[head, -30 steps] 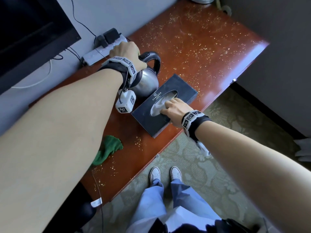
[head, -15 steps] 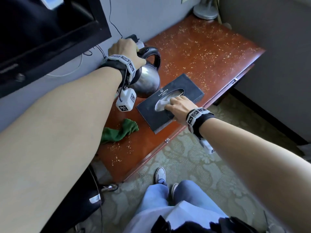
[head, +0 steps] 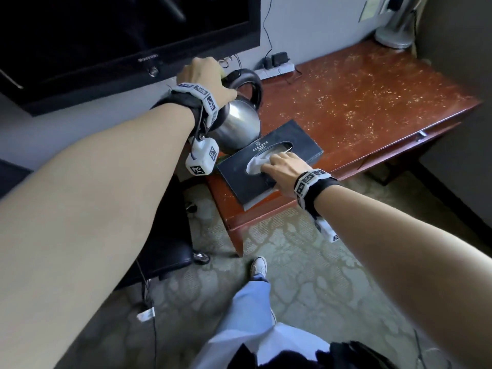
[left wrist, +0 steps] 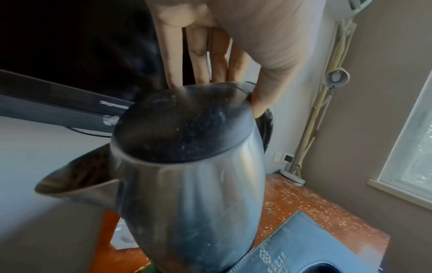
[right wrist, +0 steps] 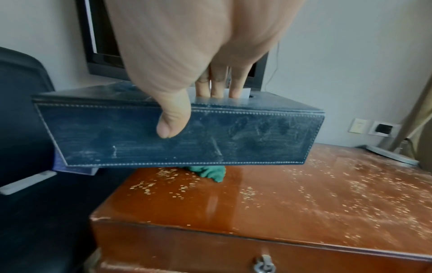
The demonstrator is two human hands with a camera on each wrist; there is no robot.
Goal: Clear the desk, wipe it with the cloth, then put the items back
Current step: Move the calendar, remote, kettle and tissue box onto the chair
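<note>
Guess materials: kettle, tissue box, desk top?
Kettle: brushed stainless-looking steel, soft streaky reflections; its lid looks matte black plastic.
Tissue box: dark leather or faux leather, stitched edges, scuffed.
Desk: glossy reddish varnished wood or veneer; reflections show, speckled with pale crumbs.
</note>
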